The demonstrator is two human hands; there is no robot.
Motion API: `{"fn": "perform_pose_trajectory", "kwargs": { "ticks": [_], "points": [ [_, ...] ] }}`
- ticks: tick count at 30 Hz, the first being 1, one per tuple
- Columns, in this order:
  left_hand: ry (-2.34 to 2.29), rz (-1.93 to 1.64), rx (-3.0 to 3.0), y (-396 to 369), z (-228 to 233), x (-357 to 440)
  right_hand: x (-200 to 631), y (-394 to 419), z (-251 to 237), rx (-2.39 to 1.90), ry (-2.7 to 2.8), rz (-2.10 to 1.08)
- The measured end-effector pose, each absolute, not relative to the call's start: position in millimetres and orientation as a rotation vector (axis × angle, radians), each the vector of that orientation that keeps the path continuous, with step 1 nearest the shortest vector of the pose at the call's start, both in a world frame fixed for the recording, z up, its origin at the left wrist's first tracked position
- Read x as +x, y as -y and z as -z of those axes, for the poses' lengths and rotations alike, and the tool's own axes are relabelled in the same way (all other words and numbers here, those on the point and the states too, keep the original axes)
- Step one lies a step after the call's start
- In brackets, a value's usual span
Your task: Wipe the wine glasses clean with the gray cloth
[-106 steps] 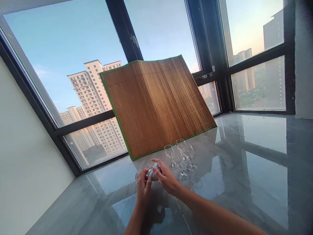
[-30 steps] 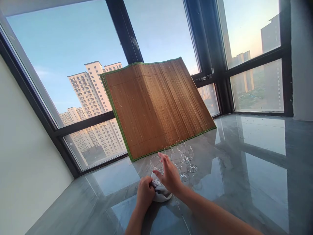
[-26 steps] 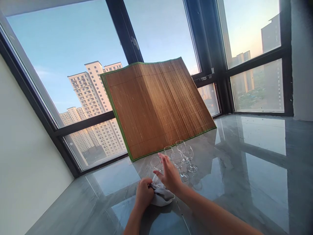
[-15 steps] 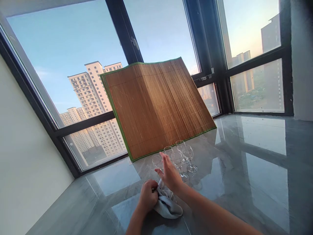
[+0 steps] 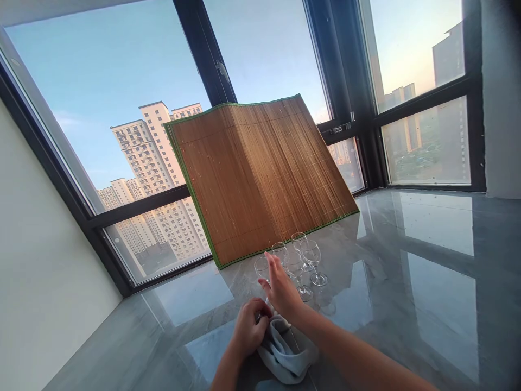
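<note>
A grey cloth [image 5: 287,352] lies bunched on the glossy grey table [image 5: 407,282], near its front edge. The left hand [image 5: 249,328] has its grip pinched on the cloth's left edge. The right hand [image 5: 280,288] hovers just above, fingers spread and straight, beside the nearest wine glass [image 5: 261,270]. Four more glasses [image 5: 303,260] stand close behind, before a bamboo mat [image 5: 260,174] leaning on the window

Tall windows [image 5: 122,81] in black frames fill the top of the frame, showing blue sky and pale high-rise blocks [image 5: 154,163] at left. A bamboo mat [image 5: 260,174] leans against the glass at centre. A white wall [image 5: 36,282] stands lower left. The glossy grey bench [image 5: 407,271] mirrors the panes.
</note>
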State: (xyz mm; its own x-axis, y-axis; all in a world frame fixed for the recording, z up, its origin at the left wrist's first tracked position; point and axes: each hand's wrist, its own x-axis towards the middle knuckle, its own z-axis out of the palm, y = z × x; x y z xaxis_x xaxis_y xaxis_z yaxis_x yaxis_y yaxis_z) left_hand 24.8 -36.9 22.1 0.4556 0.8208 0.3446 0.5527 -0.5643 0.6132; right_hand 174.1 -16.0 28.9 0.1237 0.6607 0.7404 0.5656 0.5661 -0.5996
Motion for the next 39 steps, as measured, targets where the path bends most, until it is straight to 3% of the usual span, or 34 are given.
{"fn": "perform_pose_trajectory", "kwargs": {
  "ticks": [18, 28, 33, 39],
  "points": [
    [-1.195, -1.003, 2.336, 30.8, -22.4, 25.7, 168.5, 15.3, -20.4, -1.265, 1.530, -0.093],
    [-1.150, -0.958, 2.346, 32.7, -19.7, 28.4, 167.6, 36.5, -46.4, -1.350, 1.625, 0.124],
    [-1.201, -1.110, 2.154, 27.5, -16.8, 30.2, 159.4, 59.1, -61.5, -1.270, 1.786, 0.220],
    [-1.440, -1.354, 1.847, 11.2, -14.3, 10.8, 158.5, 78.8, -72.1, -1.273, 1.949, 0.101]
  ]
}}
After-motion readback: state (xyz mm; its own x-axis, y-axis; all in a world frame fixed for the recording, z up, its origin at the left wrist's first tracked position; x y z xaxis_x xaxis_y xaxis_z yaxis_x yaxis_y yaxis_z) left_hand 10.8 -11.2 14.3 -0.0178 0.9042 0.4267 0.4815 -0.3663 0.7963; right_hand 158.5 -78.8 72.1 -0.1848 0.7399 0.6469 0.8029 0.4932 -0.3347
